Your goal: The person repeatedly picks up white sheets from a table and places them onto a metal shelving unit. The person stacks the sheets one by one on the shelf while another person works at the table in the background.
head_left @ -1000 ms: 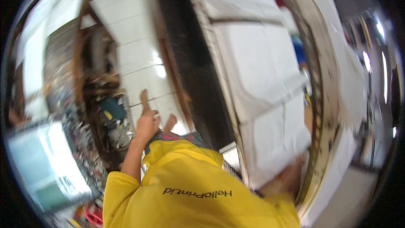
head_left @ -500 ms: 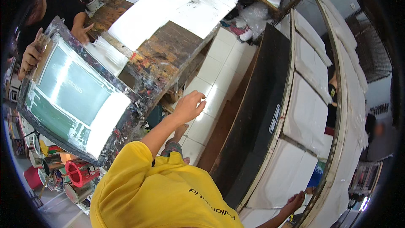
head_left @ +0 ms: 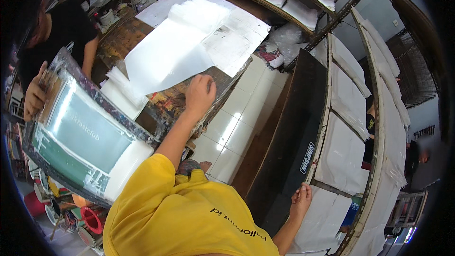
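Observation:
My left hand [head_left: 200,94] is over the paint-stained wooden table [head_left: 163,106], fingers curled, just beside the near edge of a thin white sheet [head_left: 163,61]. That sheet's near corner is bent up off the table; whether my fingers touch it cannot be made out. My right hand [head_left: 301,198] is closed, fingertips pinched at the wooden edge of a rack [head_left: 324,154], next to a long black panel [head_left: 286,128]. What the fingertips hold, if anything, is too small to tell. Across the table, a person's hand [head_left: 34,96] grips a squeegee [head_left: 51,85] on a tilted screen-printing frame [head_left: 97,73].
A stack of white sheets [head_left: 118,90] sits between the frame and the table. Racks of white sheets [head_left: 348,114] line my right. Paint cans and a red tub [head_left: 92,219] stand low at the left. Clear plastic wrapping [head_left: 287,35] lies behind the panel.
My left hand has come up and left from over the floor to the table. The white sheet now reaches nearer, its corner raised. My right hand has moved up and left to the rack edge.

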Tool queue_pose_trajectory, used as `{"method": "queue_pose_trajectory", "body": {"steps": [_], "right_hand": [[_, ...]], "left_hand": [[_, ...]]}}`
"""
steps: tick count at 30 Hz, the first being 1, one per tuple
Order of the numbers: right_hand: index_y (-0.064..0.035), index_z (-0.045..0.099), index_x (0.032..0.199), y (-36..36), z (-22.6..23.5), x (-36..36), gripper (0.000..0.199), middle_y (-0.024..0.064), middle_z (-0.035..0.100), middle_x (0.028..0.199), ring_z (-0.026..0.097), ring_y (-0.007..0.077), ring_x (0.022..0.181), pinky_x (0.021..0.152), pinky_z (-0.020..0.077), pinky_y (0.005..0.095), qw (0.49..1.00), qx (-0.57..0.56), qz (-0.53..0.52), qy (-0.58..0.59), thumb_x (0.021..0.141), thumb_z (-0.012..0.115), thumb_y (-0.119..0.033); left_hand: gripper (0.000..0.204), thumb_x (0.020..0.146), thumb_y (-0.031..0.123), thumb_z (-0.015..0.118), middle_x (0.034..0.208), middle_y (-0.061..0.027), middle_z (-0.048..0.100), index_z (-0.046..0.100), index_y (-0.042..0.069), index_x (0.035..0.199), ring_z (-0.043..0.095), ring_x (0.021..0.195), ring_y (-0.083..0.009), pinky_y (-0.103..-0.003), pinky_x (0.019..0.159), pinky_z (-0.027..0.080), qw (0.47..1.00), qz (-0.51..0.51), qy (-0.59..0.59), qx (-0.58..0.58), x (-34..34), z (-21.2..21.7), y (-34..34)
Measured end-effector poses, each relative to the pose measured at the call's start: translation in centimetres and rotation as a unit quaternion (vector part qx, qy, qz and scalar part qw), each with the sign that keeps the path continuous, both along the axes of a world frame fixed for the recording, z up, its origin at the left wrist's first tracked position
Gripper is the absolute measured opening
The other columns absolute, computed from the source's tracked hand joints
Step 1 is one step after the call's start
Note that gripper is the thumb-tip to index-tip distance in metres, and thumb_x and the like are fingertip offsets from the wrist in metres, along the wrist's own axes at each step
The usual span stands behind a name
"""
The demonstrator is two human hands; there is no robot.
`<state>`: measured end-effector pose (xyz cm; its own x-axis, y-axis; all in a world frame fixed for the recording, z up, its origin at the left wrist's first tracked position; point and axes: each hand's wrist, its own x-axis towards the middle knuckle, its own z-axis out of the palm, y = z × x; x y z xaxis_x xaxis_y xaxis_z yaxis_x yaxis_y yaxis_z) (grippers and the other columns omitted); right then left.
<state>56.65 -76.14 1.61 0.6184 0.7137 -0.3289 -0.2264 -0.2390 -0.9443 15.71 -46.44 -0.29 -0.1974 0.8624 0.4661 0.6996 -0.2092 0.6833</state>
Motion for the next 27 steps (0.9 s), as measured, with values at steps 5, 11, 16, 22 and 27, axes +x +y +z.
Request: {"method": "queue_pose_trajectory", "body": {"steps": [5, 11, 16, 22, 27], "right_hand": [[-0.0092, 0.061, 0.109, 1.1, -1.2, -1.9, 0.013, -0.0007, 0.056, 0.075, 0.045, 0.0045, 0.056, 0.047, 0.0331, 0.019, 1.0, -0.005, 0.021, 0.006, 0.098, 0.059, -0.016], [-0.0057, 0.064, 0.112, -0.3, -1.8, -3.5, 0.022, 0.0006, 0.061, 0.082, 0.052, 0.0069, 0.065, 0.054, 0.0398, 0.0212, 0.999, -0.043, -0.01, 0.024, 0.095, 0.063, -0.02], [-0.0064, 0.065, 0.11, 1.6, -2.8, -5.2, 0.02, 0.0012, 0.063, 0.084, 0.054, 0.0062, 0.072, 0.061, 0.045, 0.0215, 0.995, -0.097, 0.021, -0.002, 0.097, 0.061, -0.02], [-0.0054, 0.063, 0.11, 0.7, -4.4, -7.3, 0.023, -0.0011, 0.059, 0.083, 0.049, 0.0061, 0.067, 0.057, 0.0415, 0.0228, 0.996, -0.082, 0.035, 0.012, 0.098, 0.058, -0.025], [-0.0055, 0.061, 0.114, 3.4, -3.6, -8.6, 0.027, 0.0, 0.059, 0.084, 0.049, 0.0071, 0.067, 0.059, 0.043, 0.0239, 0.993, -0.042, 0.108, -0.019, 0.098, 0.057, -0.027]], "left_hand": [[0.037, 0.091, 0.024, 0.059, 0.109, -0.0199, 0.06, 0.059, 0.008, 0.124, 0.058, 0.105, -0.0371, -0.047, 0.089, 0.049, 0.989, 0.004, 0.109, -0.103, -1.1, -2.0, 8.3], [0.044, 0.089, 0.03, 0.06, 0.142, -0.0185, 0.051, 0.061, 0.017, 0.132, 0.052, 0.126, -0.0373, -0.048, 0.102, 0.045, 0.886, -0.161, 0.416, -0.128, -2.8, -9.7, 18.3], [0.049, 0.095, 0.025, 0.057, 0.126, -0.026, 0.06, 0.051, -0.003, 0.134, 0.055, 0.118, -0.043, -0.046, 0.101, 0.044, 0.941, -0.064, 0.259, -0.206, -9.9, -14.8, 22.5], [0.013, 0.09, 0.011, 0.053, 0.084, -0.024, 0.06, 0.054, -0.002, 0.089, 0.057, 0.078, -0.0423, -0.048, 0.074, 0.045, 0.956, -0.209, 0.171, -0.112, -0.3, -11.8, 19.4], [0.007, 0.091, 0.005, 0.053, 0.075, -0.016, 0.055, 0.055, -0.001, 0.089, 0.055, 0.069, -0.0278, -0.04, 0.065, 0.045, 0.924, -0.371, 0.011, -0.09, 9.9, -7.0, 4.8]]}}
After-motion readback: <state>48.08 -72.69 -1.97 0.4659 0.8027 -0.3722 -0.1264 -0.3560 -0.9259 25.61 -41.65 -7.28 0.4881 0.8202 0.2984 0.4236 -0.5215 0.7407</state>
